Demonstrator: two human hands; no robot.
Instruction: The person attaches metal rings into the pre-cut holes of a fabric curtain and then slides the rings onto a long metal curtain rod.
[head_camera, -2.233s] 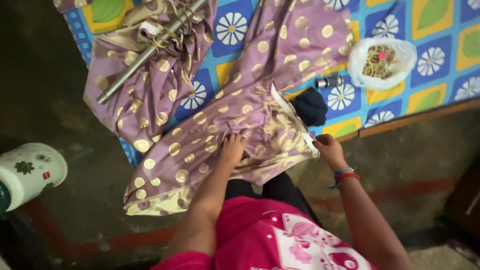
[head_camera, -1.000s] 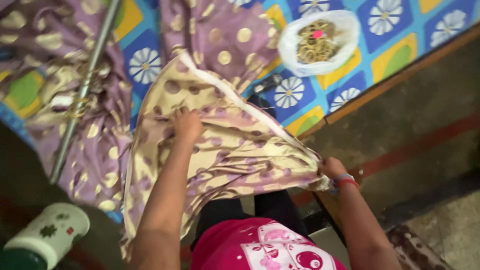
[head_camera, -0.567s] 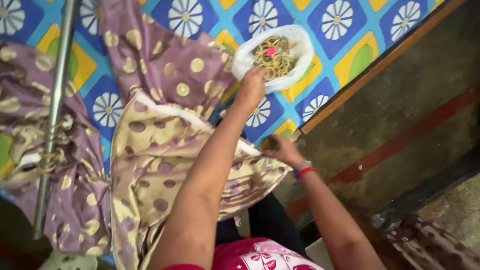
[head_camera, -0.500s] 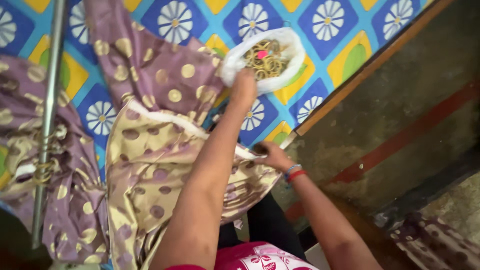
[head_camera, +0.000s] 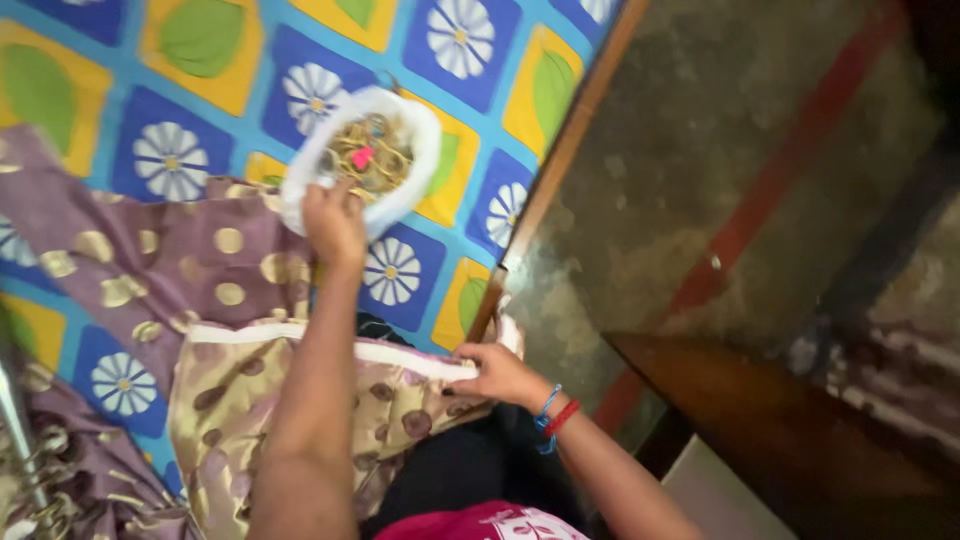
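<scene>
Purple gold-dotted fabric (head_camera: 190, 270) spread over flower-patterned mat (head_camera: 470, 60), folded band end lying across lap; long axis of white hem (head_camera: 400, 355) runs left-right, likely kept taut for work; right hand (head_camera: 500, 375) pinching hem end by mat edge; left hand (head_camera: 335, 222) reaching into white bag (head_camera: 425, 150) of small rings beyond fabric; fingers curled at rim, grasp on contents unclear.
</scene>
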